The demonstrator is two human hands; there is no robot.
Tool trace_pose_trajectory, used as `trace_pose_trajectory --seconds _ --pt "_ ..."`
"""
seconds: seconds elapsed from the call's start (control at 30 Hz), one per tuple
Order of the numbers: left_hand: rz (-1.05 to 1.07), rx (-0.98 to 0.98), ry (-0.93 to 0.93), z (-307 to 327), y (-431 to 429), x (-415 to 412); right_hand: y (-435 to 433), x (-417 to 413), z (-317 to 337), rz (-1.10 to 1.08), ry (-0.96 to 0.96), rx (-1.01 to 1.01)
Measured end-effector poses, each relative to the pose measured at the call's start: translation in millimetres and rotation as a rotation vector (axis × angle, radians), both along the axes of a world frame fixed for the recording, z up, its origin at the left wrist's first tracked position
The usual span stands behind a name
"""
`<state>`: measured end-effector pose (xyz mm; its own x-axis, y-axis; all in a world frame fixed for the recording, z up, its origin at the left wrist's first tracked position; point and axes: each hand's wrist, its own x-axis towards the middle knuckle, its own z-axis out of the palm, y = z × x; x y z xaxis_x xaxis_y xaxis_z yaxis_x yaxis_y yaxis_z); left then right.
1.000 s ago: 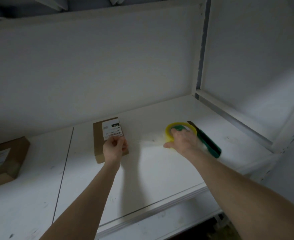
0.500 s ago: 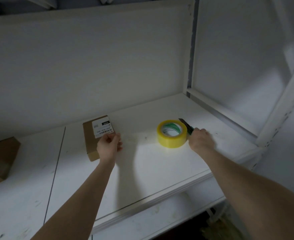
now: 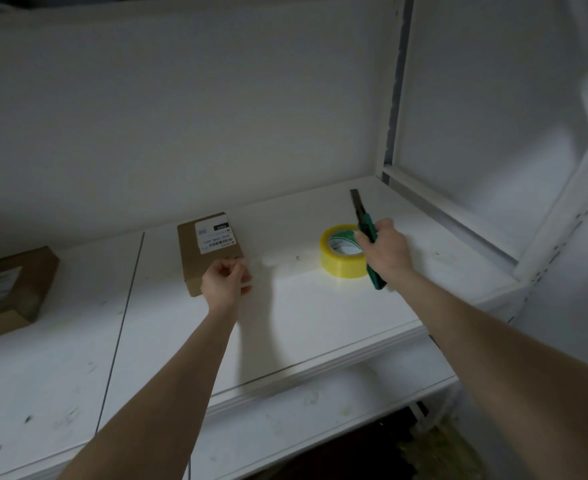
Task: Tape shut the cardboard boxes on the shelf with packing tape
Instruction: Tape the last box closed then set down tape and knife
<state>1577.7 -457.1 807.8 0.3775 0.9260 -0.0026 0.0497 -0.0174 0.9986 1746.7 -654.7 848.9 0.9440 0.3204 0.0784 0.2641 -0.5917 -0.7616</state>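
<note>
Dim scene, light pooled mid-shelf, soft arm shadow, wide-angle edge distortion

On the shelf [image 3: 303,327] a box [image 3: 205,251] lies flat toward the back edge, just right of the seam [image 3: 126,306] between the boards. The left hand [image 3: 225,282] sits at the box's near right corner, fingers curled on it. Right of the box, well apart from it, a tape roll [image 3: 341,254] lies on its side face. The right hand [image 3: 387,249] is just right of the roll, gripping a cutter [image 3: 367,233] held off the shelf, its tip toward the back edge and its butt toward the front edge. Left of the seam, a second box [image 3: 11,289] lies toward the shelf's left end.
</note>
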Motion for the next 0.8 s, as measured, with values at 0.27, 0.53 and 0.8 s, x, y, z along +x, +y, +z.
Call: trace_pose_trajectory --seconds 0.27,0.53,0.8 --pt "0.004 -0.016 0.011 -6.0 -4.7 -5.5 -11.4 -53.0 -20.3 0.345 -0.218 -0.455" --pt "-0.009 -0.012 0.023 -4.1 -6.8 -7.3 -9.6 -66.8 -29.8 0.387 -0.346 -0.581" --pt "-0.089 0.004 0.027 -1.7 -11.4 -12.7 8.8 -74.8 -30.9 0.375 -0.389 -0.684"
